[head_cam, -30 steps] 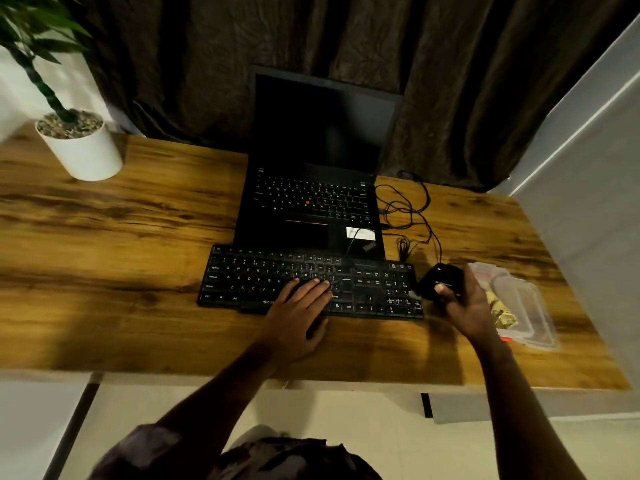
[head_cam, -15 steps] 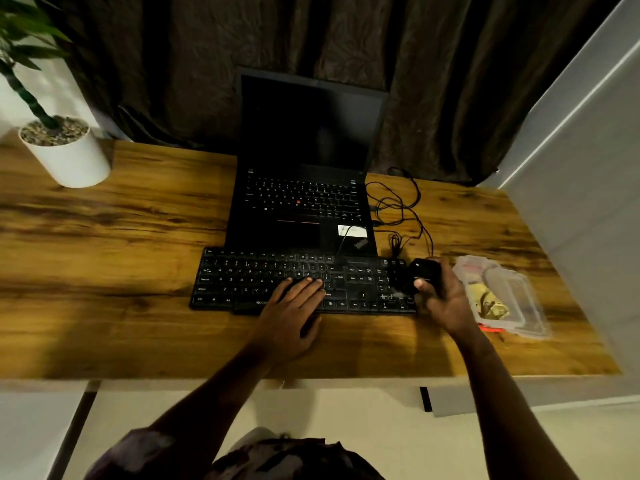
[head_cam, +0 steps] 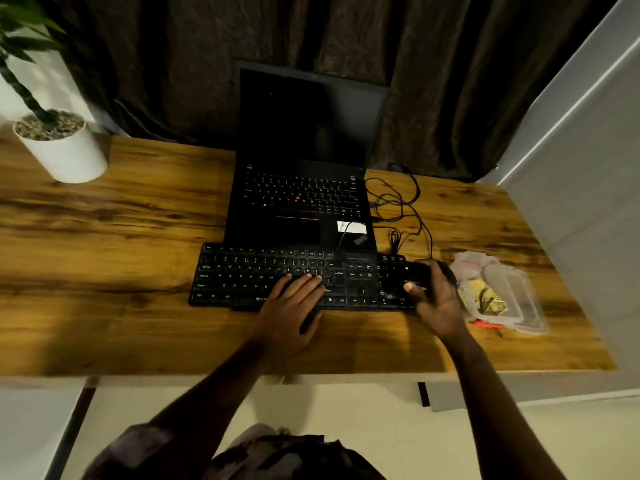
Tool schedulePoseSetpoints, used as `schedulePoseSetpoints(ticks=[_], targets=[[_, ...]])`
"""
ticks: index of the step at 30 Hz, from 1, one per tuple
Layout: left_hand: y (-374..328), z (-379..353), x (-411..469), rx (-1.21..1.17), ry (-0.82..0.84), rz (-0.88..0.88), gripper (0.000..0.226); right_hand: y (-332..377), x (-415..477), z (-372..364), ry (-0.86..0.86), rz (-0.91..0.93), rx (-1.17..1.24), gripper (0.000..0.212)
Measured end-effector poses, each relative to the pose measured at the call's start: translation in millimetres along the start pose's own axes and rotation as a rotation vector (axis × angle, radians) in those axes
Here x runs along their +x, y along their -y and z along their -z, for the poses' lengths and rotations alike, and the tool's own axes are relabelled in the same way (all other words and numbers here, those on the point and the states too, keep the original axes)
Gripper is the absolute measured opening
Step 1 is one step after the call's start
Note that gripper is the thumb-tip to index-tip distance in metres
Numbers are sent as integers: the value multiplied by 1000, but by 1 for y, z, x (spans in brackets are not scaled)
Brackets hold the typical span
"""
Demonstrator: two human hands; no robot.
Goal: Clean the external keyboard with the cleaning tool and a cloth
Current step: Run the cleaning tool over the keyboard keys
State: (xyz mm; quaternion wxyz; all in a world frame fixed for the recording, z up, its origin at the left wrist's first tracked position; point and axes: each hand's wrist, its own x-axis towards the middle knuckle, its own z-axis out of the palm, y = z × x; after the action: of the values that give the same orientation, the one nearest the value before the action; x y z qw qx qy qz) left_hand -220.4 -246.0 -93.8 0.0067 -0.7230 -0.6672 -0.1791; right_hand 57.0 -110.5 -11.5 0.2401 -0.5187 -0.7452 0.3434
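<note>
Now the external keyboard [head_cam: 242, 275] lies flat on the wooden desk [head_cam: 104, 271], its far edge touching the near edge of an open laptop [head_cam: 304, 188] whose screen is dark. The left hand [head_cam: 291, 306] rests palm down on the keyboard, fingers straight and close together across the keys right of the letter block, the wrist over the keyboard's near edge. It holds nothing.

The right hand [head_cam: 438, 303] is over the keyboard's right end, above the number pad. Its fingers and thumb are curled round a small black cleaning tool [head_cam: 417, 273], which points left over the keys. The tool is too dark to make out its shape, and I cannot tell whether it touches the keys.

Just right of that hand sits a clear plastic container [head_cam: 519, 299] with a yellowish cloth [head_cam: 488, 299] inside and a red-orange piece showing at its near edge. Black cables [head_cam: 398, 202] loop on the desk right of the laptop, running toward the keyboard's far right corner. A white plant pot [head_cam: 65, 154] stands at the far left of the desk, and a dark curtain [head_cam: 450, 81] hangs behind.
</note>
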Motion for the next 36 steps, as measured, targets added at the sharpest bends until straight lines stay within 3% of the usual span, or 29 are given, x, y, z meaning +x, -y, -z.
schedulePoseSetpoints(ticks=[4, 9, 16, 21, 26, 29, 31, 35, 36], targets=[[0, 0, -1, -19, -4, 1, 56, -5, -5, 25, -51, -1, 26, 53], [0, 0, 0, -28, -1, 1, 57, -1, -12, 26, -87, 62, -11, 70], [1, -1, 0, 2, -17, -18, 56, 23, -6, -21, 12, -1, -62, 57], [0, 0, -1, -32, -13, 0, 55, 10, -3, 11, -9, -20, -41, 58], [0, 0, 0, -38, -13, 4, 55, 6, -6, 27, -46, 2, -102, 44], [1, -1, 1, -18, -11, 0, 55, 7, -3, 3, -19, -27, -99, 57], [1, -2, 0, -11, -7, -7, 55, 21, -5, -14, 36, -6, -76, 45], [2, -1, 0, -20, 8, -1, 55, 24, -3, -15, 36, -20, -121, 46], [1, -1, 0, -21, 7, 1, 55, 14, 1, -8, 13, -37, -75, 56]])
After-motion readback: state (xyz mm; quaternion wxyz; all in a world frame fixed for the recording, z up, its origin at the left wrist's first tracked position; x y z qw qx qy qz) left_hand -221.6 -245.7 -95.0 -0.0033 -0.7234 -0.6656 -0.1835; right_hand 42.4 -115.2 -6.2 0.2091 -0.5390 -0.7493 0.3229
